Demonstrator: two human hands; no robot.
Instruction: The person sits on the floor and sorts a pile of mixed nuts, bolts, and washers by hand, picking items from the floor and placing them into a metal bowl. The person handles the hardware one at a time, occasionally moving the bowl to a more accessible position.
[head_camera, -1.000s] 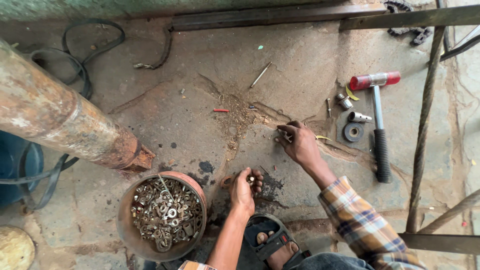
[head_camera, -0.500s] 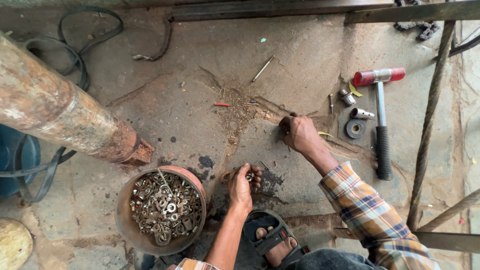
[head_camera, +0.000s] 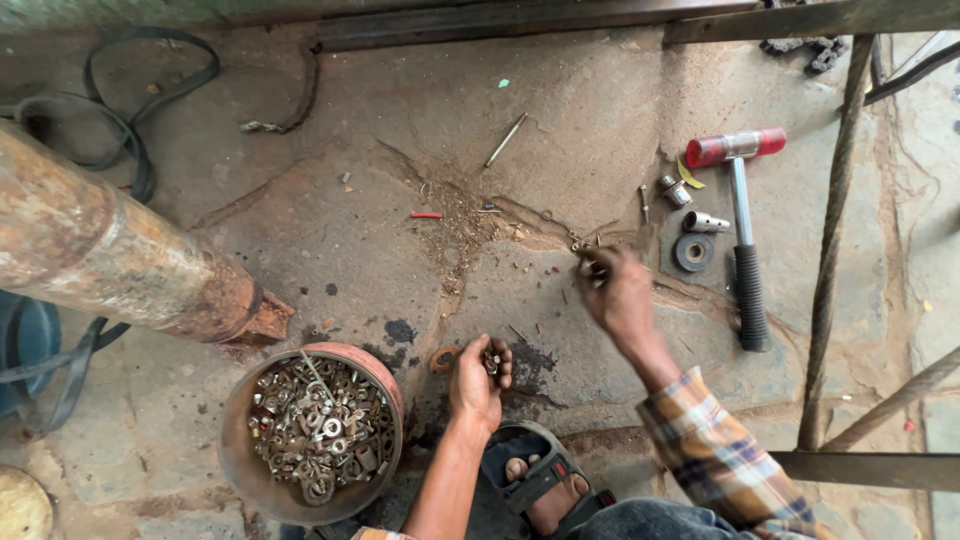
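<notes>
— What has changed with your right hand (head_camera: 622, 298)?

— A second ago it lay flat on the stone floor (head_camera: 400, 240), fingers down among the loose bits by the crack. Now it has lifted a little and drawn toward me, and its grip is pinched on a few small metal pieces (head_camera: 583, 247) that stick out past the fingertips. So I judge that a fresh pick has come up off the floor.

— And the left hand (head_camera: 478, 380)?

— It has hardly moved. It rests low, just in front of my sandal (head_camera: 535, 480), palm up, fingers curled into a cup around a small heap of nuts (head_camera: 491, 360).

— Where do those pieces lie relative to each other?

— The pinched pieces are up and to the right of the cupped hand, apart from it. The round rusty tin of nuts and washers (head_camera: 312, 430) stands just to the left of my left hand. The red-headed hammer (head_camera: 742, 230) and a few sockets lie beyond my right hand, untouched.
</notes>
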